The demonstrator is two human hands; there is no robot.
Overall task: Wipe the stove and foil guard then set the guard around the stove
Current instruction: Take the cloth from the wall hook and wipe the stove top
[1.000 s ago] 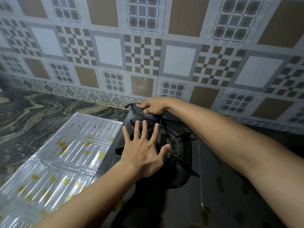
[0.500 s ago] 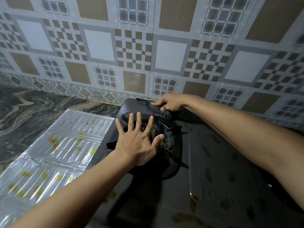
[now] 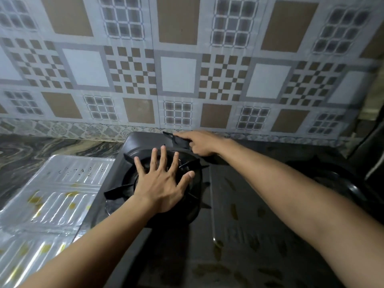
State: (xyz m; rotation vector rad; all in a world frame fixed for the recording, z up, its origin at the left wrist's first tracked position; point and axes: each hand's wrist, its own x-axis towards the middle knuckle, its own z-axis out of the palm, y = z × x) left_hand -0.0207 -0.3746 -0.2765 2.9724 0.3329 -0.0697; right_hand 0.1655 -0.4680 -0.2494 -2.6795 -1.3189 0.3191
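Note:
The black two-burner stove stands against the tiled wall. My left hand lies flat, fingers spread, on the left burner's pan support. My right hand presses a dark cloth onto the stove's back edge behind that burner; most of the cloth blends with the dark stove. The silver foil guard lies flat on the counter left of the stove, with yellowish stains on its ribbed panels.
A marbled dark counter runs left of the stove. The patterned tile wall stands right behind it. The right burner sits in shadow at far right, next to a dark object at the frame edge.
My right hand has slid the cloth rightward along the stove's back edge. My left hand has stayed spread on the left burner. The view has shifted left and up.

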